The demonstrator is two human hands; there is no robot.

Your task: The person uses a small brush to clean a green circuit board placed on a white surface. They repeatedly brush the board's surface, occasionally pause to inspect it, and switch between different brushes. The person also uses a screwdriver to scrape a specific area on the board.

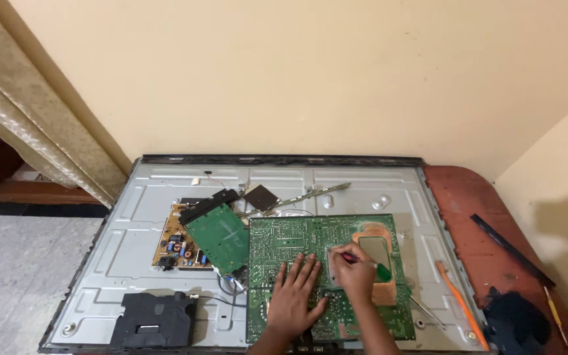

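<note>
While the left hand [295, 296] lies flat, fingers spread and holding nothing, on the large green circuit board [284, 246], the right hand [355, 273] is closed around a small screwdriver with a red-and-green handle [369, 264], its tip set down on the board near a tan, copper-ringed patch [377, 250]. The board rests solder side up on the grey metal back of a flat-screen panel [146, 197], which lies face down on a reddish-brown worktop [474, 197] and covers most of it.

As far as can be judged, the work is well underway: the rear cover is already off, the metal chassis is bare, and several parts sit loose. A smaller green board [220, 236] leans tilted over a tan power board [177, 246] to the left, a dark square piece [261, 197] and a thin metal strip [310, 192] lie just above, and a black plastic module [154, 320] sits near the lower left corner, wires trailing from it. The large board looks freed from its mounts, yet the hands are at work on it and nothing is refitted.

The board itself is densely dotted with solder points and pale tracks, rectangular, flat. An orange prying tool [460, 302] and a black strip [511, 248] lie on the worktop to the right.
</note>
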